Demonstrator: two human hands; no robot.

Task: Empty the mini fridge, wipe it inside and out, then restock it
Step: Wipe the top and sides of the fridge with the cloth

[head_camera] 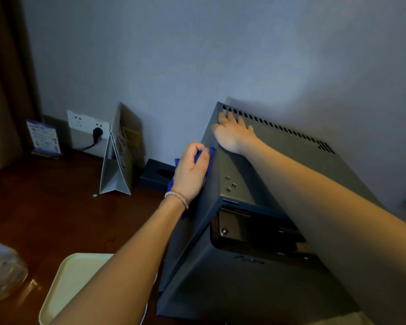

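Plain grey-blue wall fills the view above both hands, dim, w/ a brighter patch of light just above the right one. Far left of the hands a brown curtain hangs; nearer, low on the wall, a white socket plate w/ a black plug in it. Dark reddish wood surface runs left of & below the left hand, glossy, w/ faint reflections.

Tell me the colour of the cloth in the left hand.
Blue; the cloth shows best in the head view.
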